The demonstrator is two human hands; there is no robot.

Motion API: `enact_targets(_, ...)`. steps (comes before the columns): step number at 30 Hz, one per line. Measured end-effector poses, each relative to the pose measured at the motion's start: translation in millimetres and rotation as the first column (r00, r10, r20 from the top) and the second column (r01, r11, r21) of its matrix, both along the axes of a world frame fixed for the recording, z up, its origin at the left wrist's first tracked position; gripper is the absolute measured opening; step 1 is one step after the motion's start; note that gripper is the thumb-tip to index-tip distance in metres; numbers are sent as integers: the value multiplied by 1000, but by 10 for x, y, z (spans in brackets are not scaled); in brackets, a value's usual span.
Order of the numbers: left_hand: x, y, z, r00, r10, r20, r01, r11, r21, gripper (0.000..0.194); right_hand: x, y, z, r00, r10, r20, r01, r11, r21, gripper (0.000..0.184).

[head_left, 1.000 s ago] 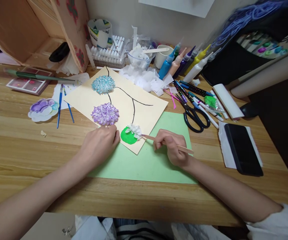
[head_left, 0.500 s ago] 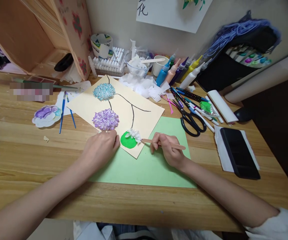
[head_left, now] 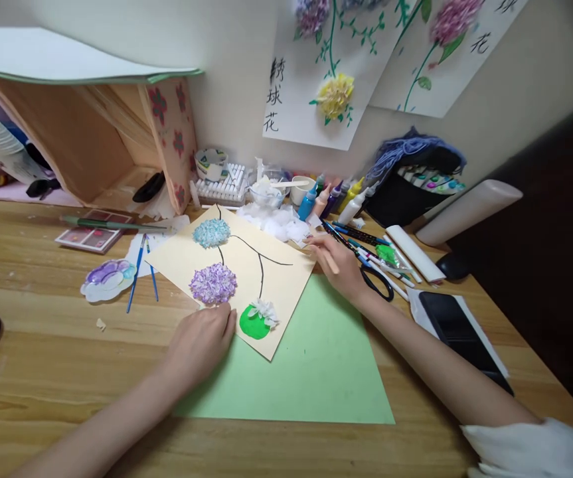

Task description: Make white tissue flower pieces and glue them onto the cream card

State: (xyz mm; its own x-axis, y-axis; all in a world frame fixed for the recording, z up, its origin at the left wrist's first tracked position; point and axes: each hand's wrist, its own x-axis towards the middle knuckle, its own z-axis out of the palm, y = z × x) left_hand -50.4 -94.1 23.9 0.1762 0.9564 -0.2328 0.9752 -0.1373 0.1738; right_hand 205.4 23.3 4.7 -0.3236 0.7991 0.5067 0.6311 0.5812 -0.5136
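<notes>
A cream card [head_left: 286,292] with drawn black stems lies on a green sheet [head_left: 311,385]. It carries a blue flower cluster [head_left: 211,232], a purple cluster [head_left: 213,283] and a flat green clay disc [head_left: 253,325]. White paper petals [head_left: 265,312] cover the disc's upper right part. My left hand [head_left: 199,345] is closed at the card's lower left edge, its fingers curled and partly hidden. Above the card's right corner, close to the torn white paper [head_left: 279,222], my right hand [head_left: 338,265] grips a wooden craft stick [head_left: 332,264], mostly covered by the fingers.
Squeeze bottles [head_left: 309,201], a bowl of white scraps [head_left: 266,192] and a marker rack [head_left: 221,186] line the wall. Scissors [head_left: 378,284] and pens sit beyond my right hand, a phone [head_left: 460,332] farther right. Brushes [head_left: 137,273] and a palette [head_left: 108,279] are at left.
My right hand has drawn the stick away from the white petals and moved up to the card's right corner. My left hand stays at the card's edge. The camera has tilted upward.
</notes>
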Motion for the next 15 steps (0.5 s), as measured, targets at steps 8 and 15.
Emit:
enact_targets(8,-6,-14,10,999,25,44,-25,1000,8,36,-104,454,-156,931,-95,353,66,993,95,8)
enact_targets(15,-24,-18,-15,998,18,59,-19,1000,16,37,-100,467,-100,953,-115,279,77,987,143,10)
